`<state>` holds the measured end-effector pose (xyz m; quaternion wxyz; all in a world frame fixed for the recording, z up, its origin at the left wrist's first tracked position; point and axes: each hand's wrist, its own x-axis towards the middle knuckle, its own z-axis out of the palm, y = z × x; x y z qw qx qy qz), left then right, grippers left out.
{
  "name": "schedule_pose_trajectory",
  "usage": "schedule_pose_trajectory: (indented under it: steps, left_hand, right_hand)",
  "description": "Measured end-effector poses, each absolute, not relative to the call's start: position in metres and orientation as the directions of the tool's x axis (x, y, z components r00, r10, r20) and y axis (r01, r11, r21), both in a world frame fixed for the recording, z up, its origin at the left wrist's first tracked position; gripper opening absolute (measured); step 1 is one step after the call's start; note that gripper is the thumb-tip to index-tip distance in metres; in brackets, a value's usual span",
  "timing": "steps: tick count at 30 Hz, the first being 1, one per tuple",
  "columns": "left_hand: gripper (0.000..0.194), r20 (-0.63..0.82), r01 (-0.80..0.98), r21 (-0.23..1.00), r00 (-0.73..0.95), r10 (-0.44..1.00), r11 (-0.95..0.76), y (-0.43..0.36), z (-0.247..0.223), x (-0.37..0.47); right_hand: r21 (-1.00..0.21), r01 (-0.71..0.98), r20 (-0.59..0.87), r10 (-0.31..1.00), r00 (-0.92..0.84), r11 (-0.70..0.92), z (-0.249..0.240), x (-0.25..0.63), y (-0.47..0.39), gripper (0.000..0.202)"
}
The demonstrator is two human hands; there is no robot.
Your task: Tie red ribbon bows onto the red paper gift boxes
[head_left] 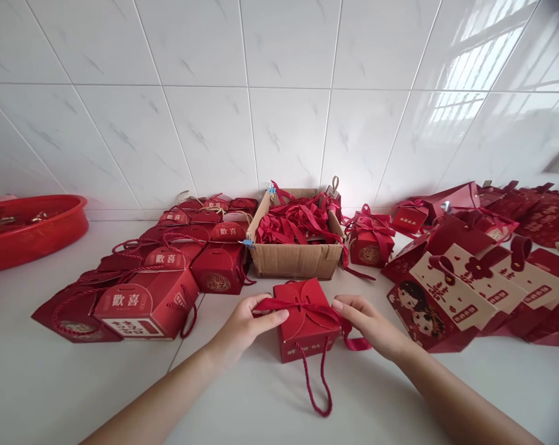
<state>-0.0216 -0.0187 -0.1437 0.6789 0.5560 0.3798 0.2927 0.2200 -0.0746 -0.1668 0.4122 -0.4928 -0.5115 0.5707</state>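
Note:
A small red gift box (307, 343) stands upright on the white counter, its twisted cord handle hanging down the front onto the counter. Across its lid runs a red ribbon (302, 306), crossed at the middle. At the box's left side, my left hand (256, 315) pinches one end of the ribbon between thumb and fingers. My right hand (360, 315) is closed on the ribbon at the right side, with a loop of it hanging beside the box. The exact fingertip hold on the right is partly hidden.
Behind the box, a cardboard box (298, 259) holds tangled red ribbons. Several red boxes (147, 296) stand at left, near a red basin (38, 238). A ribboned box (370, 244) and several decorated bags (450, 290) lie at right. A tiled wall (288, 123) rises behind.

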Motion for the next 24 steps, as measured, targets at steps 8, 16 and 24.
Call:
schedule_pose_trajectory:
  steps: [8, 16, 24]
  left_hand:
    - [0.030, -0.225, 0.092, 0.973, 0.597, 0.770, 0.213, -0.0271, -0.1419, -0.0204]
    - [0.034, -0.244, 0.089, 0.966, 0.636, 0.732, 0.244, -0.0276, -0.1457, -0.0218]
    - [0.043, -0.282, 0.088, 0.955, 0.567, 0.774, 0.284, -0.0269, -0.1462, -0.0202]
  right_hand:
    - [-0.992, 0.041, -0.128, 0.966, -0.223, -0.122, -0.1662, 0.2146, -0.0766, 0.054]
    - [-0.988, 0.036, -0.152, 0.970, -0.189, -0.148, -0.1635, 0.2100, -0.0797, 0.053]
    - [-0.991, 0.025, -0.131, 0.969, -0.209, -0.129, -0.1654, 0.2101, -0.0798, 0.054]
